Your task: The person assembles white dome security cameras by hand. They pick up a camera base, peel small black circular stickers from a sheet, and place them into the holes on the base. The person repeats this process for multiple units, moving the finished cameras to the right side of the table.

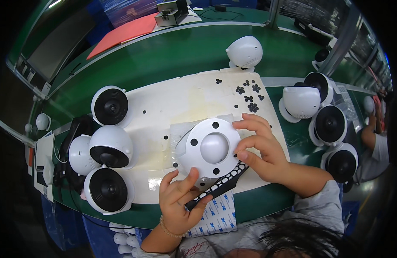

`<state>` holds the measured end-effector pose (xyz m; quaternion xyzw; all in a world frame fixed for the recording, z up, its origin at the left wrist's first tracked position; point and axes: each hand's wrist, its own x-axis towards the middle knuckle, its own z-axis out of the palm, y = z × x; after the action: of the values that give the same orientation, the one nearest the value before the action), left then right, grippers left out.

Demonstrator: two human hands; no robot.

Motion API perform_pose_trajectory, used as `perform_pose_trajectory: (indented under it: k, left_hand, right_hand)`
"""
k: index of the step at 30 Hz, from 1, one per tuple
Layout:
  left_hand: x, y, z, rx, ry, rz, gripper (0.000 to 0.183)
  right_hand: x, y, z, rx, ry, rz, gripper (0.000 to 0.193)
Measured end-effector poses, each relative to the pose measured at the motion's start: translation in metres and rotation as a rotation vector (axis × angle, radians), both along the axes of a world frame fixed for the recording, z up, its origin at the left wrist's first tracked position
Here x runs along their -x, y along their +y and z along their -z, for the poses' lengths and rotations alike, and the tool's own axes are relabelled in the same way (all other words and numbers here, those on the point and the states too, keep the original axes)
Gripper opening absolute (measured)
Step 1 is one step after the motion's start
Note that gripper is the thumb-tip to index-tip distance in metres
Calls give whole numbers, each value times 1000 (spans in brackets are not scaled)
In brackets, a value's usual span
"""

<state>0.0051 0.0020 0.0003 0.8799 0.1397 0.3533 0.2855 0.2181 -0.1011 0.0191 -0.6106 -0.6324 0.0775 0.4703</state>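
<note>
A white camera unit lies base-up in front of me, its flat ring base [194,156] facing up around a round opening. Black round pads [215,125] sit on the ring at its top, left and bottom. At the ring's right edge, the thumb and index finger of my right hand [265,150] close on another small black pad [235,155]. My left hand [181,200] grips a black strip with white round spots [222,180] between thumb and fingers, just below the base. Its raised finger comes close to the ring's lower left edge.
White cameras with black fronts [111,105] stand at the left, more [330,123] at the right, and one [245,51] at the back. Loose black pads [252,107] are scattered on the pale board [155,94]. A printed backing sheet [217,215] hangs at the front edge.
</note>
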Motion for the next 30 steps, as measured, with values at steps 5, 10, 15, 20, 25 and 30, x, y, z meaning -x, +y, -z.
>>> perform_pose_trajectory:
  k: [5,10,15,20,25,30]
  left_hand:
    - [1,0,-1,-16,5,-5,17]
    - [2,1,0,-17,16,11,18]
    - [4,0,-2,-21,8,38,19]
    - [5,-1,-4,-77,-78,151,21]
    - [2,0,-12,-91,-43,237,21]
    - [5,0,-12,-62,-28,245,23]
  right_hand:
    - [-6,-5,5,-174,-419,76,19]
    - [-4,-5,4,-64,-125,94,24]
    - [-10,13,5,447,934,-253,23]
    - [-55,62,-8,120,1121,-10,21]
    - [-93,139,15,-95,-393,465,17]
    - [-134,184,61,300,-744,591,17]
